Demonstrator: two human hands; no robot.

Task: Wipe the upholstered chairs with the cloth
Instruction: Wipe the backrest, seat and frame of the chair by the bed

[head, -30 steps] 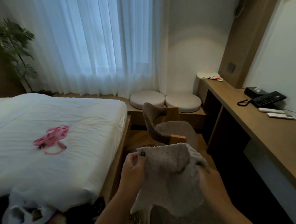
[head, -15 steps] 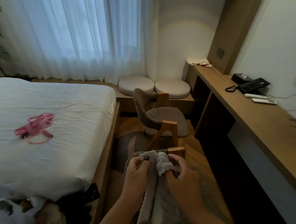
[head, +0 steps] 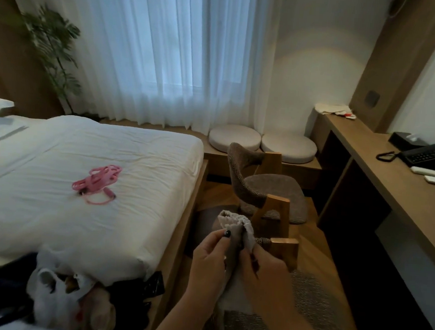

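Note:
A grey cloth (head: pixel 235 224), bunched into a narrow fold, hangs between my two hands low in the middle of the view. My left hand (head: pixel 211 261) pinches its upper left edge. My right hand (head: pixel 263 271) grips its right side, just beside the wooden arm of the near upholstered chair (head: pixel 315 300), whose grey woven seat lies under my forearms. A second brown upholstered chair (head: pixel 258 185) with wooden legs stands further off, between the bed and the desk.
A white bed (head: pixel 86 181) with a pink tangled item (head: pixel 96 183) fills the left. A long wooden desk (head: pixel 390 182) with a black telephone (head: pixel 428 153) runs along the right wall. Two round cushions (head: pixel 261 142) lie under the curtained window. Bags (head: pixel 60 295) sit bottom left.
The cloth, spread wide between my hands a second ago, is now gathered into a narrow bunch with my hands close together. The view has swung back left.

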